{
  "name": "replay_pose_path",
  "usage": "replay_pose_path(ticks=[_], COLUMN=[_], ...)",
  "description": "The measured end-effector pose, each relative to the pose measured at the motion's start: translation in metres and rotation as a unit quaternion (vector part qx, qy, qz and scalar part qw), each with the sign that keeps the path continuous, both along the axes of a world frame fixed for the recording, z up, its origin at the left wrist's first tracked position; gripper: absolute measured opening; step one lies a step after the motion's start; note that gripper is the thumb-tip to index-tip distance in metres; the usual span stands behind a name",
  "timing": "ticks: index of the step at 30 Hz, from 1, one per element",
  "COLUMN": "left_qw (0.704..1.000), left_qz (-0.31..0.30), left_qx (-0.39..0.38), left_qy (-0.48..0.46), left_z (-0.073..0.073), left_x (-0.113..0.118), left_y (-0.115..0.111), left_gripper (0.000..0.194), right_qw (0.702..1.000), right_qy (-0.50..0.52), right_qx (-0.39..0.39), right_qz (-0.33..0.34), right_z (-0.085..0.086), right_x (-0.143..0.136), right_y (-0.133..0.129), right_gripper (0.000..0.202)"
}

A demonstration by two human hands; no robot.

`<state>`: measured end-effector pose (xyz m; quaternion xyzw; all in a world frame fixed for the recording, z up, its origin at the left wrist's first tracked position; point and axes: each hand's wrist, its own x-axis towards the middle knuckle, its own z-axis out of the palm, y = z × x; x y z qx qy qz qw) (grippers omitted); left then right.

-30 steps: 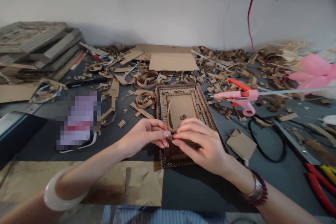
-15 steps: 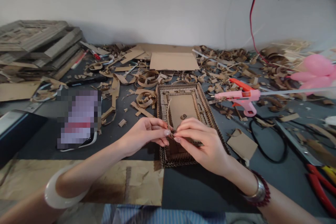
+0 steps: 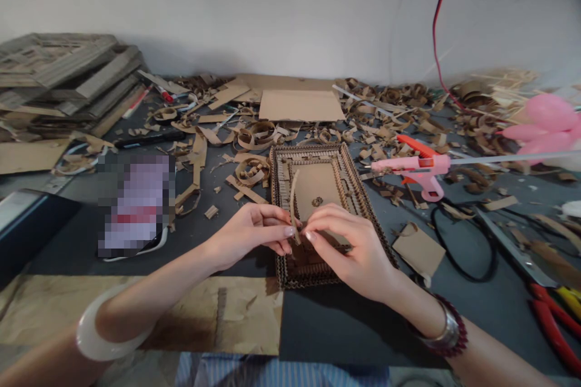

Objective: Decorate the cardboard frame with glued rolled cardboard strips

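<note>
My left hand (image 3: 261, 228) pinches a thin, slightly curved cardboard strip (image 3: 294, 190) between thumb and fingers. The strip points up and away over a rectangular cardboard frame (image 3: 278, 266) with corrugated ridged borders. Close to the strip's near end, my right hand (image 3: 338, 236) has its thumb and fingertips drawn together. Whether a small bit sits in those fingertips, I cannot make out. A small dark coiled piece (image 3: 316, 201) lies on the frame's flat inner panel. Both hands hover over the lower half of the frame and hide part of it.
Right of the frame lies a pink hot glue gun (image 3: 411, 164) with a glue stick in it. Red-handled scissors (image 3: 551, 314) rest at the far right. A phone (image 3: 140, 205) lies left, and cardboard scraps (image 3: 254, 136) cover the back. Stacked cardboard frames (image 3: 68, 84) stand back left.
My right fingertips have parted slightly from the strip, and more of its near end shows. My left hand has stayed almost in place with the strip.
</note>
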<state>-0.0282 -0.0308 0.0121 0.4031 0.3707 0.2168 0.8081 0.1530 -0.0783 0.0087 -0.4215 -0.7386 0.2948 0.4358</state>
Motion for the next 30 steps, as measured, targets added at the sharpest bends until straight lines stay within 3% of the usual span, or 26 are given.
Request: replay_pose_path(ticks=[8, 14, 17, 21, 25, 28, 30], left_qw=[0.998, 0.997, 0.994, 0.992, 0.996, 0.992, 0.99], left_qz=[-0.016, -0.07, -0.103, -0.113, -0.089, -0.122, -0.138], left_qx=[0.059, 0.03, 0.035, 0.038, 0.024, 0.013, 0.005], left_qy=[0.032, 0.026, 0.032, 0.042, 0.011, -0.021, -0.041], left_z=[0.003, 0.004, 0.004, 0.004, 0.004, 0.005, 0.006], left_x=[-0.001, -0.003, -0.005, -0.005, -0.004, -0.005, -0.005], left_y=[-0.002, -0.002, -0.002, -0.002, -0.002, -0.003, -0.004], left_gripper=[0.012, 0.014, 0.015, 0.015, 0.021, 0.023, 0.026], right_qw=[0.984, 0.928, 0.899, 0.889, 0.898, 0.929, 0.972], right_qy=[0.097, 0.245, 0.322, 0.363, 0.393, 0.348, 0.21], right_qx=[-0.126, -0.277, -0.297, -0.277, -0.199, -0.086, 0.01], right_qz=[-0.081, -0.058, -0.005, 0.034, -0.005, -0.086, -0.105], right_z=[0.003, 0.001, -0.003, -0.001, 0.01, 0.014, 0.012], right_x=[0.004, 0.006, 0.006, 0.008, 0.015, 0.018, 0.016], right_y=[0.005, 0.008, 0.008, 0.008, 0.011, 0.008, 0.003], right_gripper=[0.013, 0.02, 0.021, 0.011, 0.009, 0.011, 0.021])
